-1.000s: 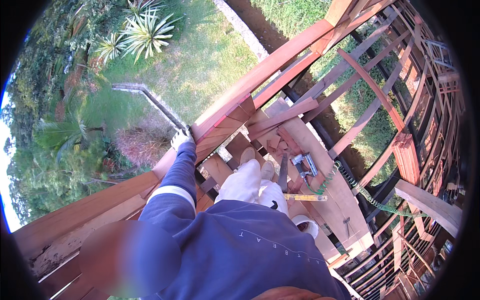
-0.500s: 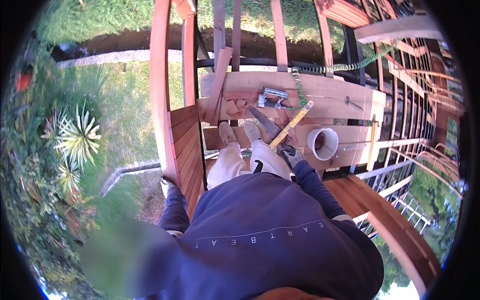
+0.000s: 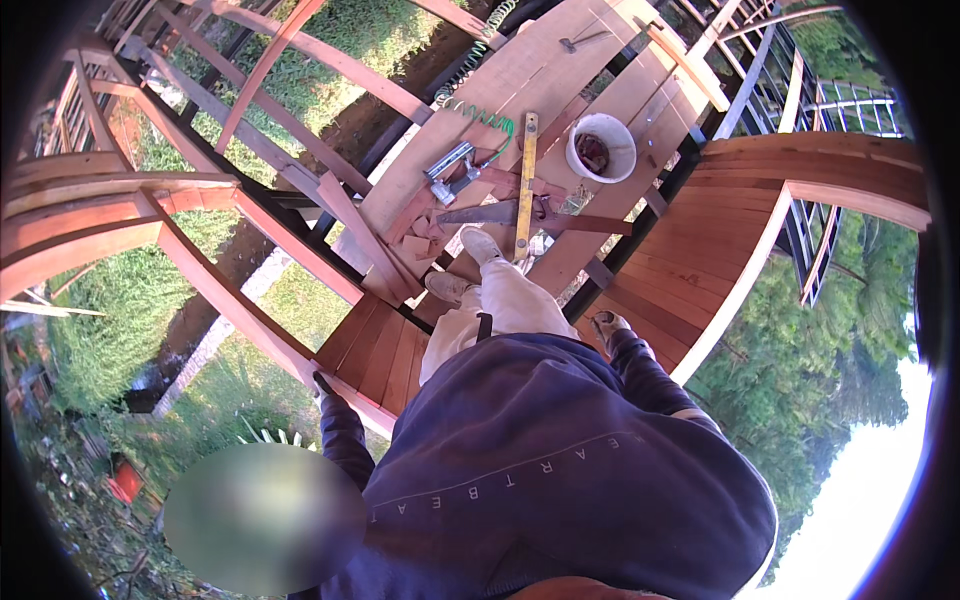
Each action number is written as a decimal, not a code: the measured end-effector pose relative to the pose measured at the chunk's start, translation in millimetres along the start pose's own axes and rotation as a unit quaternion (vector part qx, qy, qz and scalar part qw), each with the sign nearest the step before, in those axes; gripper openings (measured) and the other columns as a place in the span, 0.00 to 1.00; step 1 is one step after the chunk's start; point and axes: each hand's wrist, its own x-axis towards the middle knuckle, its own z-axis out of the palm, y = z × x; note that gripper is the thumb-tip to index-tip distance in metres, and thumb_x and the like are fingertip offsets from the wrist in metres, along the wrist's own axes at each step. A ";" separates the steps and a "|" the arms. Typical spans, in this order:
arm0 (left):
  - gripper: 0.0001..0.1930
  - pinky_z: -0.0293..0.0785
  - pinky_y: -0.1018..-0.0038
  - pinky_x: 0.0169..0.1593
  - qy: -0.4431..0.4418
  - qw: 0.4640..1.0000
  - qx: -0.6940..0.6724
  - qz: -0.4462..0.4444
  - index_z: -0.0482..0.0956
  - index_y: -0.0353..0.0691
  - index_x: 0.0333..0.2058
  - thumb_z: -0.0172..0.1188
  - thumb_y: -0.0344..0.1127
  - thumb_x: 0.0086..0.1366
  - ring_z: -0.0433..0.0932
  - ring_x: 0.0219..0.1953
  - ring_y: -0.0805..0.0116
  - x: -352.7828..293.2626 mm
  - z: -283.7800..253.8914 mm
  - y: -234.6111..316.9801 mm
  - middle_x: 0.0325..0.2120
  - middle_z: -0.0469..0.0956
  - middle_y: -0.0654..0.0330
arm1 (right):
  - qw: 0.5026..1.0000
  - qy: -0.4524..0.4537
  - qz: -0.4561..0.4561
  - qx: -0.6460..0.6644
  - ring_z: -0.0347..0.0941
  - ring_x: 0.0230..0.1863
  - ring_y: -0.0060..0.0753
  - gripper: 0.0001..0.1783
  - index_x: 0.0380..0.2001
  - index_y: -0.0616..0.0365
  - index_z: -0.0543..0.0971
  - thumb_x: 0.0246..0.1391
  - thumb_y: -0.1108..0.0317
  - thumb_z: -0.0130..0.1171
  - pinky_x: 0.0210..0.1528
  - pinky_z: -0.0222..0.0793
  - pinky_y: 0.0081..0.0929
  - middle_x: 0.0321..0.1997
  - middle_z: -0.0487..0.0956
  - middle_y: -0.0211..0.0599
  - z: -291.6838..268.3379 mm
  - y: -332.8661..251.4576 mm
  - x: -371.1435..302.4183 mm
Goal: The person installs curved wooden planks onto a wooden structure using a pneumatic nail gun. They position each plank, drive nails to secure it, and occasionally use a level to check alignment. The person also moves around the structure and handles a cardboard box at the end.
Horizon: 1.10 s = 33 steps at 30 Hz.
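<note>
I stand on reddish deck boards (image 3: 375, 350) high above grass, with my light trousers and shoes below me. My left hand (image 3: 323, 384), in a dark glove, grips the deck's outer edge board (image 3: 262, 340). My right hand (image 3: 607, 326), in a grey glove, hangs beside my hip over the curved decking (image 3: 700, 250). It holds nothing, and its fingers are foreshortened. Just past my shoes, a hand saw (image 3: 485, 213) and a long yellow level (image 3: 525, 185) lie on loose planks.
A white bucket (image 3: 601, 148) stands beyond the level. A metal nail gun (image 3: 450, 172) with a green coiled hose (image 3: 485, 115) lies on a wide plank, and a hammer (image 3: 580, 40) lies farther off. Open joists (image 3: 300, 70) gap over ground. A railing (image 3: 810, 240) stands at right.
The view has swung round, so the deck and tools now sit at the upper middle. My left hand moved from the rail to the edge board. My right hand drew back from near the saw.
</note>
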 end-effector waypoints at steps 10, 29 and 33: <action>0.45 0.58 0.59 0.63 -0.011 0.987 0.157 0.041 0.51 0.37 0.65 0.59 0.56 0.58 0.61 0.62 0.52 -18.5 11.1 17.3 0.62 0.58 0.46 | 0.994 -0.094 0.010 0.046 0.74 0.52 0.40 0.22 0.44 0.49 0.80 0.50 0.49 0.58 0.53 0.68 0.32 0.47 0.80 0.40 80.5 142.3 -2.0; 0.40 0.59 0.63 0.64 0.115 0.891 0.355 0.259 0.61 0.37 0.60 0.65 0.51 0.53 0.59 0.63 0.52 -177.3 196.3 80.4 0.59 0.63 0.48 | 0.998 -0.033 -0.019 0.044 0.76 0.49 0.41 0.23 0.45 0.53 0.79 0.52 0.50 0.59 0.52 0.69 0.32 0.46 0.80 0.42 -71.5 139.9 64.9; 0.28 0.68 0.68 0.55 -0.196 0.866 0.369 0.276 0.72 0.35 0.49 0.60 0.51 0.58 0.74 0.51 0.58 -144.5 247.2 30.4 0.46 0.77 0.50 | 0.987 -0.019 0.067 0.148 0.76 0.48 0.41 0.18 0.41 0.53 0.80 0.50 0.55 0.62 0.50 0.69 0.34 0.44 0.80 0.43 -47.5 228.9 202.0</action>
